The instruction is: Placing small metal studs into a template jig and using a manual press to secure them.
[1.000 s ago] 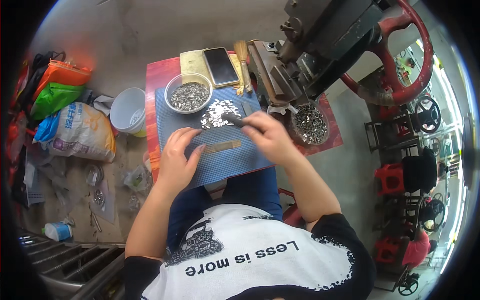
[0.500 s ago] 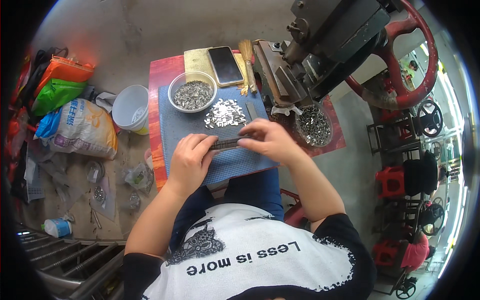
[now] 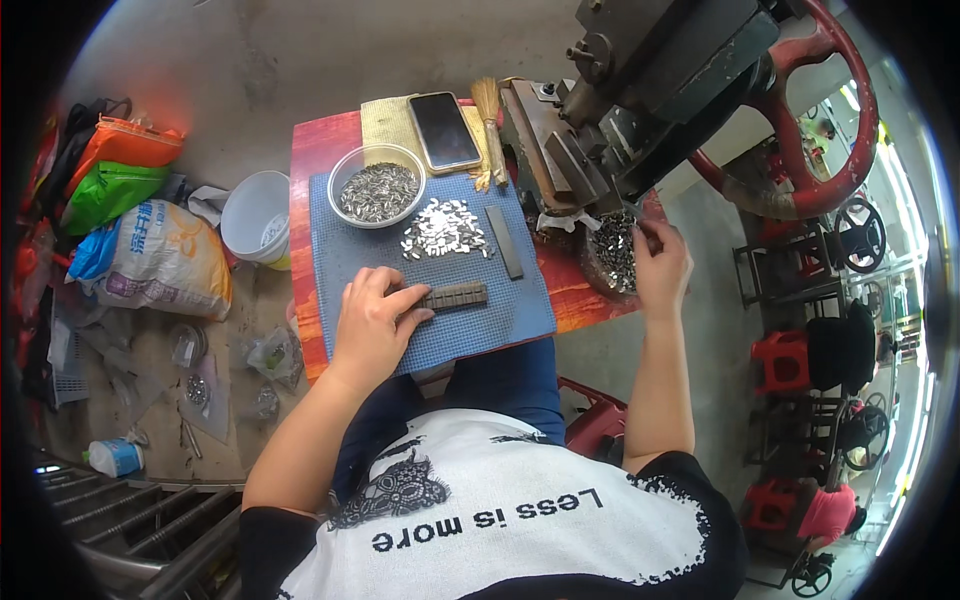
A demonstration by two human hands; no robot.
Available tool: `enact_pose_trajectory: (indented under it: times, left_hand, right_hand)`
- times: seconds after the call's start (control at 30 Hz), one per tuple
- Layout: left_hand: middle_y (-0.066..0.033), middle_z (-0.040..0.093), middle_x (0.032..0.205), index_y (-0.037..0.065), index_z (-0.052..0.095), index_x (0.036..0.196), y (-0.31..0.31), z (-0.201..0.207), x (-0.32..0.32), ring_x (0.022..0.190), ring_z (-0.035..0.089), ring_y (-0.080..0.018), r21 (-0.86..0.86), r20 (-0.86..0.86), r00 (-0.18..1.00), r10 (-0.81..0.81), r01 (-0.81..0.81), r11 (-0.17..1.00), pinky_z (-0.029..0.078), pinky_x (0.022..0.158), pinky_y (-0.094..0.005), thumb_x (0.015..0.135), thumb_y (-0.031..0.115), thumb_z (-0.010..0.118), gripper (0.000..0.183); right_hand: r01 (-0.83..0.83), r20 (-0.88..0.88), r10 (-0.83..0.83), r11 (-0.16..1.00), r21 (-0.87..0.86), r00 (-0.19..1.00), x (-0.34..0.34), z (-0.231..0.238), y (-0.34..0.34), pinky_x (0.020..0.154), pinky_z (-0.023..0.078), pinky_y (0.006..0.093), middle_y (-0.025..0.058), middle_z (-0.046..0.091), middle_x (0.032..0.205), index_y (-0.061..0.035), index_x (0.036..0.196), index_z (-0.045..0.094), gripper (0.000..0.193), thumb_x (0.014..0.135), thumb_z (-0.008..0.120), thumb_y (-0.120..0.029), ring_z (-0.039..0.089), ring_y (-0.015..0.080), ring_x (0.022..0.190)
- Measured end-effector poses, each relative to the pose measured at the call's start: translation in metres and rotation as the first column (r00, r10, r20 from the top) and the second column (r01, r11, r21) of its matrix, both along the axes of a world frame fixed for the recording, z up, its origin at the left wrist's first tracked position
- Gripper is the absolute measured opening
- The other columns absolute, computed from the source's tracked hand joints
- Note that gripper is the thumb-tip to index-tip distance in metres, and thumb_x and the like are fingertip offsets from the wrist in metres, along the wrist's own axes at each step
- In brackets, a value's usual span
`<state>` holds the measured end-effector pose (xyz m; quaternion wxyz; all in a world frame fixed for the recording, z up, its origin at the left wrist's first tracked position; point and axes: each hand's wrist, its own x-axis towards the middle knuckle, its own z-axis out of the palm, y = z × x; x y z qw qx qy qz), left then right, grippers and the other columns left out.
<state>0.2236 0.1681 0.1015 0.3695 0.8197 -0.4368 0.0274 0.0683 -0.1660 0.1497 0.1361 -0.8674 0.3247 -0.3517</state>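
Note:
My left hand rests on the blue textured mat, its thumb and fingers closed on the left end of a dark notched metal bar. Out to the right, my right hand is at the rim of a clear container of small shiny metal pieces. Its fingertips are pinched together; what they hold, if anything, is too small to make out. Beyond the notched bar lies a heap of small white and silvery pieces. A flat grey metal strip lies to the right of that heap.
A clear bowl of small metal pieces, a phone and a small brush sit at the table's far side. A press with a red handwheel stands to the right. A white bucket and bags are at left.
My right hand has let go of the notched bar and moved right to the container of metal pieces. The notched bar and the grey strip are now more fully visible. My left hand stays on the bar.

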Motion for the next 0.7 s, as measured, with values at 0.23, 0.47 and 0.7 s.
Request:
enact_pose_trajectory:
  times: [0.23,0.47,0.7]
  left_hand:
    - [-0.0083,0.061,0.099,0.009,0.076,0.103,0.0,-0.004,-0.002,0.099,0.056,-0.0285,-0.007,0.008,1.0,0.01,-0.01,1.0,0.044,0.088,-0.0406,0.079,0.019,0.079,0.026]
    - [-0.01,0.06,0.109,0.01,0.074,0.108,0.0,0.0,-0.003,0.107,0.055,-0.0306,-0.006,0.029,0.999,0.029,-0.029,1.0,0.042,0.095,-0.043,0.079,0.018,0.079,0.031]
    - [-0.0157,0.054,0.137,0.005,0.062,0.127,0.0,-0.004,-0.001,0.131,0.047,-0.0364,0.038,0.083,0.996,0.011,-0.015,0.999,0.032,0.112,-0.0492,0.081,0.02,0.078,0.051]
  right_hand:
    - [-0.614,-0.088,0.619,0.786,0.076,0.781,0.063,-0.019,0.1,0.084,0.054,0.0409,0.0154,0.068,0.101,0.0002,0.104,0.069,0.021,0.084,0.067,-0.002,0.064,0.0338,0.093]
    - [-0.603,-0.247,0.579,0.797,-0.026,0.777,0.097,-0.043,0.114,0.089,0.052,0.0428,0.0177,0.064,0.103,0.0006,0.105,0.067,0.024,0.082,0.063,0.001,0.06,0.0362,0.101]
    - [-0.66,-0.248,0.64,0.751,0.003,0.727,0.125,-0.046,0.134,0.088,0.052,0.0436,0.0191,0.064,0.102,0.0019,0.103,0.067,0.023,0.082,0.059,0.005,0.063,0.0377,0.098]
